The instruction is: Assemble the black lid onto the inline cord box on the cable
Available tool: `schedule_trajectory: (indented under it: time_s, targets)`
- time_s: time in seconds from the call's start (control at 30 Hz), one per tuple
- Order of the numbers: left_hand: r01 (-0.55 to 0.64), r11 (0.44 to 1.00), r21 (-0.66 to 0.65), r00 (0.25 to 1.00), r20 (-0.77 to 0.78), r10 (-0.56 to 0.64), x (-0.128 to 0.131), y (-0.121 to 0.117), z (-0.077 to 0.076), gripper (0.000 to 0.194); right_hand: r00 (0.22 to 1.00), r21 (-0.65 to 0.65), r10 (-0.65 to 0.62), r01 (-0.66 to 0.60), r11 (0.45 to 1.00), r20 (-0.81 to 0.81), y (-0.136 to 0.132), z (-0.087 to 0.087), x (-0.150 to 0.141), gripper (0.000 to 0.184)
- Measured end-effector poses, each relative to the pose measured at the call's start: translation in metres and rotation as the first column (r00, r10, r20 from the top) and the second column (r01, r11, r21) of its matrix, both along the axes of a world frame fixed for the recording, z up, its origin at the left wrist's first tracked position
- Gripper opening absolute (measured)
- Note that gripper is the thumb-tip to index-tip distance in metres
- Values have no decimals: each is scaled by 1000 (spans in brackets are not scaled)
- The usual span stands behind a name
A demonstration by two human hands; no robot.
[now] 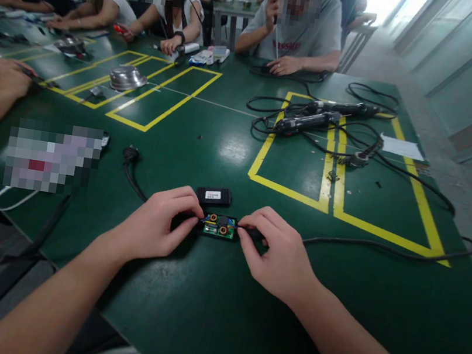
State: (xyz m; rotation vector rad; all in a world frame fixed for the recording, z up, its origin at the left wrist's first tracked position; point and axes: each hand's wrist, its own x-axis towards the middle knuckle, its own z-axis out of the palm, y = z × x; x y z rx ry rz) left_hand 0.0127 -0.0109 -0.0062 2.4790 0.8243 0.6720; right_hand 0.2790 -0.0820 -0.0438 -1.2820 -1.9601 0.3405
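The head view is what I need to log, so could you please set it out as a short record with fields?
Left hand: fingertips at the board's left end; exact hold too small to tell
Right hand: fingertips at the board's right end; exact hold unclear
Circuit board: green, lying between the hands
Black casing piece: white label on top, just beyond the board
Power plug: black, beyond the left hand
Corded electric screwdrivers: two, far right
Surface: green table with yellow tape outlines
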Motion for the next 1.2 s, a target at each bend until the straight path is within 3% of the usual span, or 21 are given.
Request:
schedule_trajectory:
  time_s: [0.17, 0.7, 1.03, 1.2]
  targets:
    - [-15, 1000, -26, 998, -56, 14, -2, 0, 0, 13, 1000, -37, 24, -23, 999, 4, 0, 2, 2, 12]
    - [-25, 999, -28, 999, -35, 24, -2, 1, 4, 13, 999, 11, 42, -42, 999, -32, 2, 3, 2, 12]
    - [-7, 999, -49, 998, -58, 4, -2, 3, 0, 14, 999, -24, 17, -18, 1000, -37, 2, 1, 1, 15]
    - [8, 998, -64, 999, -33, -10, -4, 7, -5, 16, 994, -40, -39, 43, 998, 107, 3, 4, 1, 17]
